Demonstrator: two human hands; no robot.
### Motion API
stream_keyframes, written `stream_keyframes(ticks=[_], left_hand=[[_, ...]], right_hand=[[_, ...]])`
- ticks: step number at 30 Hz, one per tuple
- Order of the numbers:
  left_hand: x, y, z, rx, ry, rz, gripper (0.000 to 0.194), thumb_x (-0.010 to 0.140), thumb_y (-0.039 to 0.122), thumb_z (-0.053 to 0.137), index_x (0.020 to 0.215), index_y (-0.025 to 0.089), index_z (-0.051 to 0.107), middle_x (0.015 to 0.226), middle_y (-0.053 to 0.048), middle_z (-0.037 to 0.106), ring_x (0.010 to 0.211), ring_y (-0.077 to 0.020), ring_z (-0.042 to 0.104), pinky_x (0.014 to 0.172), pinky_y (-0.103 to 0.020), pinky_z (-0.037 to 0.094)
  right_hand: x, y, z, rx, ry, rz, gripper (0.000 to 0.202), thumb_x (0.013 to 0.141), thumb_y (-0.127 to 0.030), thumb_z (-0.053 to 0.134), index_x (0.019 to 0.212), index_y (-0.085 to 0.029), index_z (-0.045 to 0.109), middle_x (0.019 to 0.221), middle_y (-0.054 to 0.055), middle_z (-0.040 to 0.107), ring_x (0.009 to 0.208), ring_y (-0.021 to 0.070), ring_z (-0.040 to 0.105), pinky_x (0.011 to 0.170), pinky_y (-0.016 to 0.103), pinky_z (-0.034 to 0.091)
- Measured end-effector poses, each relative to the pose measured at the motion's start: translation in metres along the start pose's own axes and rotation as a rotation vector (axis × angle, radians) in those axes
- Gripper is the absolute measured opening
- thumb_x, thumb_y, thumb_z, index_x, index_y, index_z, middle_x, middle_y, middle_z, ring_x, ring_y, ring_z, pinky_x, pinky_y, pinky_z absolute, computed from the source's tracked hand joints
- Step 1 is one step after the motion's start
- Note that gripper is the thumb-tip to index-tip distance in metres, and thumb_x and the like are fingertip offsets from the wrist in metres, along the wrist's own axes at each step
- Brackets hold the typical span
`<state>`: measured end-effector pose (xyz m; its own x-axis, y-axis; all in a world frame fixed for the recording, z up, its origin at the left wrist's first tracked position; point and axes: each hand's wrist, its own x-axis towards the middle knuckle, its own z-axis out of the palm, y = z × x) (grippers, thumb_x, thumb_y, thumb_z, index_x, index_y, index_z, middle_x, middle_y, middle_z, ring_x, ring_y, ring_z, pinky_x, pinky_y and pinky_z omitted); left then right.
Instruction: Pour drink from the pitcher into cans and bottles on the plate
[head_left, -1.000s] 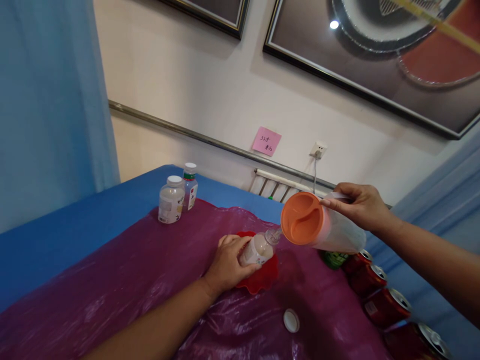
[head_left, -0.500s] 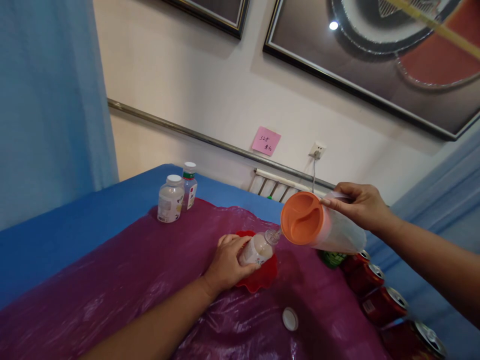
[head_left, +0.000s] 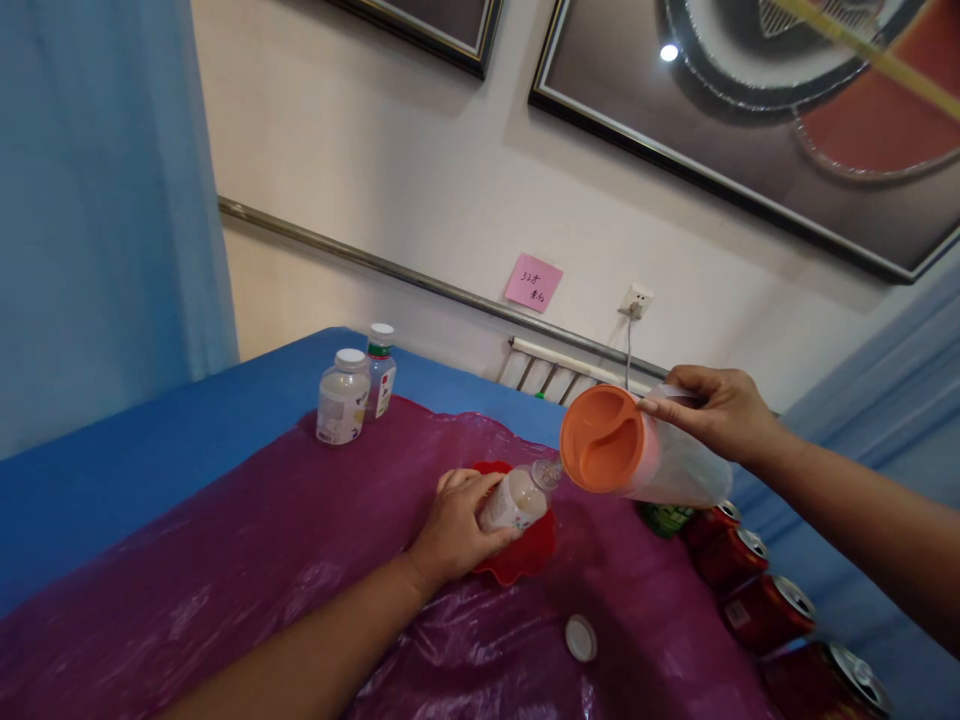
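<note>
Hardly anything has moved since the earlier frame: the view shifts slightly, while both hands and what they hold keep practically the same places. The pour therefore appears to be continuing rather than starting or ending.

The left hand point(head_left: 457, 525) has its fingers clamped around a small, clear plastic bottle with a pale label point(head_left: 514, 502), tilted with its open mouth towards the pitcher. It is over a red, scalloped-edge dish point(head_left: 521, 562); whether they touch, I cannot tell. The right hand point(head_left: 724, 415) has its fingers closed on the handle of a translucent plastic pitcher with an orange lid point(head_left: 686, 465), tipped so that its lid end is just beside the bottle's mouth. A thin stream seems to run between them (the bottle's fill level is hard to read).

A round white cap point(head_left: 581, 638) lies nearer the wearer on the purple plastic sheet point(head_left: 300, 560) over the blue tabletop point(head_left: 142, 450). Red metal cans point(head_left: 769, 610) stand at right.
</note>
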<state>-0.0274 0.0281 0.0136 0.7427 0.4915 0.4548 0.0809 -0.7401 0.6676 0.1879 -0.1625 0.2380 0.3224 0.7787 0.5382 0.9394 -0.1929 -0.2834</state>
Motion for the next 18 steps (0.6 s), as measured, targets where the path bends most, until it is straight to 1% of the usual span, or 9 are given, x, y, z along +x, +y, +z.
stream_keyframes(ticks=[9, 15, 18], left_hand=[[-0.0009, 0.0008, -0.0003, -0.014, -0.015, 0.000, 0.065, 0.061, 0.035, 0.086, 0.122, 0.024, 0.066, 0.111, -0.006, 0.068, 0.107, -0.0289, 0.057, 0.101, -0.045, 0.041], [0.0000, -0.0003, -0.0003, -0.021, -0.008, 0.002, 0.064, 0.061, 0.034, 0.085, 0.121, 0.027, 0.066, 0.111, -0.004, 0.068, 0.107, -0.0288, 0.057, 0.100, -0.045, 0.041], [-0.0003, 0.0007, -0.0009, -0.020, -0.008, 0.002, 0.064, 0.061, 0.034, 0.085, 0.121, 0.026, 0.066, 0.111, -0.005, 0.068, 0.107, -0.0287, 0.057, 0.100, -0.045, 0.041]], right_hand=[[0.0001, -0.0008, 0.0001, -0.025, 0.011, -0.011, 0.059, 0.076, -0.073, 0.067, 0.056, -0.021, 0.050, 0.053, -0.005, 0.033, 0.051, 0.0100, 0.031, 0.046, 0.024, 0.025], [0.0001, -0.0004, 0.0009, -0.016, 0.005, -0.018, 0.057, 0.077, -0.071, 0.068, 0.057, -0.021, 0.051, 0.054, -0.006, 0.033, 0.052, 0.0100, 0.031, 0.046, 0.024, 0.025], [-0.0001, -0.0017, 0.0005, -0.010, 0.004, -0.018, 0.057, 0.077, -0.071, 0.068, 0.057, -0.021, 0.050, 0.054, -0.006, 0.032, 0.052, 0.0099, 0.030, 0.046, 0.024, 0.024]])
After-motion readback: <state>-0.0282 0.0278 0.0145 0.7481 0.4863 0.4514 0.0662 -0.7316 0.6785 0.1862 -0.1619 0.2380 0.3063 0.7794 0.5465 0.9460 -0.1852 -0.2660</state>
